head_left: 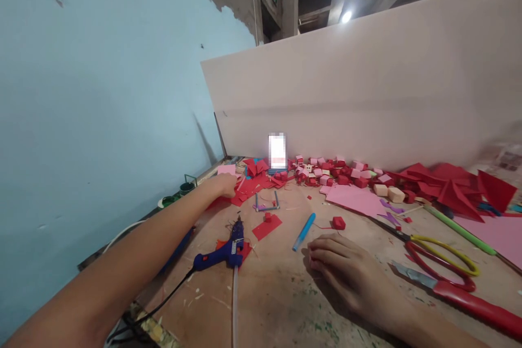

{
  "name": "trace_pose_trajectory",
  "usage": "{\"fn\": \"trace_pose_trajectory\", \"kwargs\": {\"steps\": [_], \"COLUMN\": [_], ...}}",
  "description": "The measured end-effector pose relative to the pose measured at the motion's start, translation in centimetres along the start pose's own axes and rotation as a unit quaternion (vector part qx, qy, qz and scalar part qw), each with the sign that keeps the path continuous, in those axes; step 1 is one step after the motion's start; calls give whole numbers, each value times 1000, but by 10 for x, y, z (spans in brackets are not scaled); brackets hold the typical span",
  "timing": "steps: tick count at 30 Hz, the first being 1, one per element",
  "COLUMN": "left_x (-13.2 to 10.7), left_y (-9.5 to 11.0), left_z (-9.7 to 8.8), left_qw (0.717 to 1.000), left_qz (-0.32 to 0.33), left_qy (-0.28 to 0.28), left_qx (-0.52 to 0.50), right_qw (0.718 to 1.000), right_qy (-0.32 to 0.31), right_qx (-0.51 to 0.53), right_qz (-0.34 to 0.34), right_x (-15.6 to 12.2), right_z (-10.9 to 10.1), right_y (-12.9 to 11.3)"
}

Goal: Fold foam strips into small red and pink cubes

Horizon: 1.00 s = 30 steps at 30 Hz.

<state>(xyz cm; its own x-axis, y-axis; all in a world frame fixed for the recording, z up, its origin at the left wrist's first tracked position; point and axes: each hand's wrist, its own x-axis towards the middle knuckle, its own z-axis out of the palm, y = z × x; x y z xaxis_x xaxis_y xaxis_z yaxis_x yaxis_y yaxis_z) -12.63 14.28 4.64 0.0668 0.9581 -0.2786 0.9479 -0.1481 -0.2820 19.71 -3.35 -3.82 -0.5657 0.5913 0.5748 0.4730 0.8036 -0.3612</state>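
My left hand (225,185) reaches far forward to the back left of the table and rests on a heap of red foam scraps (253,182); its fingers are turned away and hidden. My right hand (340,269) lies palm down on the wooden table (277,293), fingers stretched out and together, holding nothing. A blue pen (304,231) lies just left of its fingertips, and a small red foam cube (338,223) sits just beyond them. A blue hot glue gun (222,253) with a black cord lies between my two arms.
Red-handled scissors with yellow loops (440,269) lie to the right. Small red and pink foam cubes (334,171) crowd the back by a white board (367,103). Pink sheets (354,198), red triangles (460,187) and a green stick (460,231) lie right. A blue wall (101,119) stands left.
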Motion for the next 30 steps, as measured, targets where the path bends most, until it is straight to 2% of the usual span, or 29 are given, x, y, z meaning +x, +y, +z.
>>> {"fn": "trace_pose_trajectory", "kwargs": {"steps": [11,18,24,30], "left_x": [-17,-19,-17,-9], "left_y": [-18,-22,-15,-5], "left_z": [-24,-32,-29,-29], "left_qw": [998,999,1000,1000], "left_qz": [-13,-33,-9,3], "left_qy": [56,42,-7,6], "left_qx": [-19,-8,3,10], "right_qw": [1000,1000,1000,999], "right_qy": [-2,6,-3,16], "right_qx": [5,12,16,27], "right_qz": [4,-2,-1,-7], "right_x": [2,3,1,1], "right_z": [-2,-3,-1,0], "right_y": [-4,-5,-2,-1]}}
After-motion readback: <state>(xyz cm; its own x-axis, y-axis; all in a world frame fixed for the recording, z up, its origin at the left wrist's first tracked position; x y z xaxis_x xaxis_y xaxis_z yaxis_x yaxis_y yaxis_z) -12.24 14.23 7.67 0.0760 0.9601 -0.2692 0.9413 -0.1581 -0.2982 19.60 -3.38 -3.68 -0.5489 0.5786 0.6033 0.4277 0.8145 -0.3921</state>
